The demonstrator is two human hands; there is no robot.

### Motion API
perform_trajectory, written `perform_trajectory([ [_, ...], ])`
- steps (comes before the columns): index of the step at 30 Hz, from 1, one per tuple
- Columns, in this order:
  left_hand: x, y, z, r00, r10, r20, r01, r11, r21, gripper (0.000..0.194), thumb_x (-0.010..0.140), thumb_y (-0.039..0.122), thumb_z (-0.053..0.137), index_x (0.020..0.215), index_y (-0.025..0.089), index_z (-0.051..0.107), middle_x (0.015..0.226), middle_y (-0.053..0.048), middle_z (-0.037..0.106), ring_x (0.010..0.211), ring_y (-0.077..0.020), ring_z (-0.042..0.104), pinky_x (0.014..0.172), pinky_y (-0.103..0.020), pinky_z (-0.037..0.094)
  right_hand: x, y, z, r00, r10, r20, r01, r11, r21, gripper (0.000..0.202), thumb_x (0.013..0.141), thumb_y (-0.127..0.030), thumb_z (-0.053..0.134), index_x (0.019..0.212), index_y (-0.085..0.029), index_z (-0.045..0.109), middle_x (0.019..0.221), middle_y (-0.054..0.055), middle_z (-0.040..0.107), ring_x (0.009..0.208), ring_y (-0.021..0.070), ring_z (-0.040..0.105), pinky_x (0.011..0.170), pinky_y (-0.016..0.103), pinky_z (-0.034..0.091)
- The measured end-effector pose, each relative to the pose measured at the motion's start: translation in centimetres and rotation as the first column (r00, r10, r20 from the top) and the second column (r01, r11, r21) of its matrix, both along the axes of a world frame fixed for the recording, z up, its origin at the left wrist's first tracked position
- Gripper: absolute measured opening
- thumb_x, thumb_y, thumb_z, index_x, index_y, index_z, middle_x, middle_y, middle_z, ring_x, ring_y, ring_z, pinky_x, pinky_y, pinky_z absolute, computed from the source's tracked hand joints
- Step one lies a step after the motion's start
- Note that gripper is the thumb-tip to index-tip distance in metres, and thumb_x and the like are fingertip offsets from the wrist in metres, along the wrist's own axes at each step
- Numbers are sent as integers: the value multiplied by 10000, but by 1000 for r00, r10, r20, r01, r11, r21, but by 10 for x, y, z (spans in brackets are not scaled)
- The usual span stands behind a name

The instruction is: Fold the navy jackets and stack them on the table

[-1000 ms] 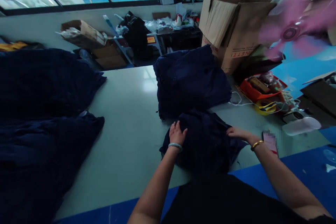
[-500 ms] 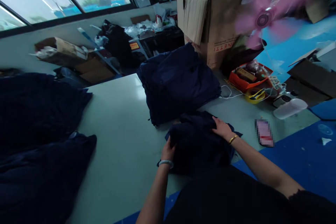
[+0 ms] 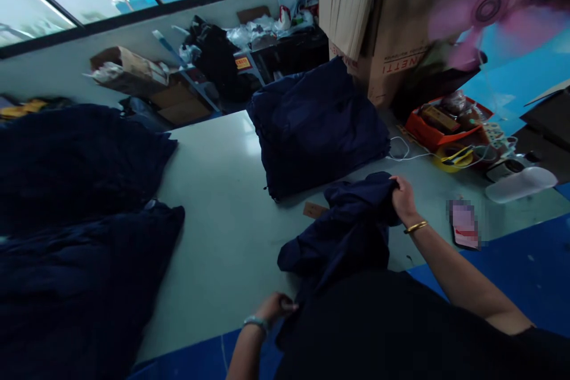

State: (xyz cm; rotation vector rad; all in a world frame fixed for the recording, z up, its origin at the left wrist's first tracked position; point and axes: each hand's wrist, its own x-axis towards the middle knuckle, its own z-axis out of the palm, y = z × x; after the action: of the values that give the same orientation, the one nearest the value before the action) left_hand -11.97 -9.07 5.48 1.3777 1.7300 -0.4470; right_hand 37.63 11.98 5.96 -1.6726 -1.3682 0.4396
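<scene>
A crumpled navy garment (image 3: 351, 231) lies at the table's front edge, partly against my black top. Its exact kind does not show. At its upper right corner, my right hand (image 3: 404, 200) is closed, fingers and thumb gripping the cloth. My left hand (image 3: 276, 307) pinches the garment's lower left edge, just over the front rim of the table. A brown cardboard tag (image 3: 314, 209) sticks out on the garment's far left side. Behind it rests a neat stack of folded navy garments (image 3: 320, 130).
Navy garment piles (image 3: 80, 166) cover the left of the pale table (image 3: 218, 208). A phone (image 3: 464, 224), a plastic bottle (image 3: 521, 184), yellow tape (image 3: 453, 157) and an orange box (image 3: 445, 122) sit at right. Behind stand a large carton (image 3: 387, 24) and a spinning pink fan (image 3: 490, 9).
My left hand has moved down toward the table edge, and my right hand has pulled its cloth corner slightly up and right. The garment is more spread out, and the brown tag has come into view.
</scene>
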Motion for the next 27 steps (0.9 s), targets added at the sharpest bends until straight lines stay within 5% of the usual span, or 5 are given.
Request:
perform_trajectory([
  [3,7,44,11,992,107,-68,-85,959,270,449,982,516,475,939,198,788,981,-114,804,990,-283,739,901,-391,560,8,-17,-2,985,45,168,-12,981,-194,443,748,-143,427,1073,-143,729,1155,180,726,1155,315,618,1094,502,456],
  [7,45,114,12,984,176,5,-132,721,680,374,995,373,481,1232,212,722,1314,-128,720,1304,-280,606,1146,-431,438,-9,-26,12,890,178,421,-55,956,-287,517,853,-144,471,1335,-106,653,1515,217,551,1405,344,489,1222,573,301],
  [12,81,167,-1,971,229,63,-231,851,471,372,976,320,530,1241,147,726,1309,-197,717,1291,-302,624,1099,-417,454,-64,0,50,798,407,444,-323,912,-254,397,991,-196,438,1309,-176,676,1535,140,568,1460,267,461,1265,498,239],
  [21,104,116,-16,894,215,394,-252,967,45,540,879,661,605,829,146,756,652,-23,686,596,-162,612,582,-267,482,-108,24,65,754,555,353,-207,709,-674,404,1061,-498,457,1200,-186,674,1085,141,775,1017,255,731,867,322,502],
  [27,112,90,-33,855,360,374,-410,910,62,459,820,631,678,887,177,681,830,-55,729,849,-203,666,748,-280,516,-103,17,24,687,590,424,-201,715,-670,659,862,-534,778,1387,-178,598,1415,228,600,1232,325,649,969,363,512],
])
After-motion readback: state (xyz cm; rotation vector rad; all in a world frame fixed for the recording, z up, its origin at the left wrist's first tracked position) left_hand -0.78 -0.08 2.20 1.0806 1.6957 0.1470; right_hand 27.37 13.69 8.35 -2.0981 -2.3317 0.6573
